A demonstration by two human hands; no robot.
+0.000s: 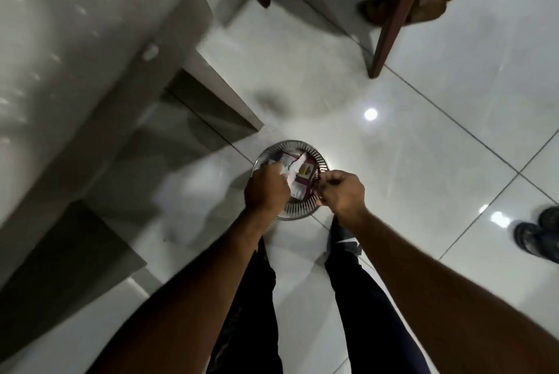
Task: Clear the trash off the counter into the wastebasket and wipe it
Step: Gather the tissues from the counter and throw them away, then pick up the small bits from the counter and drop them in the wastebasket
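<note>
White glossy tiled floor [423, 137] fills most of the view, dark grout lines, a ceiling light reflected as a bright spot. Grey worktop [75, 56] runs along the left, blurred, light speckles on its top, shadowed recess under it. Two dark wooden chair legs [390, 29] at the top, a blue seat above them; something brown behind the right leg, too blurred to name. Dark shoes [538, 237] at the right edge, well apart from the person.

Person stands over the floor, dark trousers [357, 298], both bare forearms reaching forward and down. One shoe with a white mark shows just below the right wrist.

Wastebasket [298, 210] sits on the floor just ahead of the feet, round, metal, slatted wall, seen from above. Both hands are over its mouth.

Left hand [266, 189] is over the basket's left side, fingers curled closed around crumpled white paper [286, 172], which sticks out past the knuckles. Right hand [343, 192] is at the basket's right rim, fingers curled inward and pressed together; cannot tell if they pinch anything, maybe a thin dark bit near the rim, too small to tell.

Trash [302, 172] inside the basket: maroon and white wrappers, one with a yellowish print, lying between the two hands. Cannot tell whether the left hand's paper touches them.
</note>
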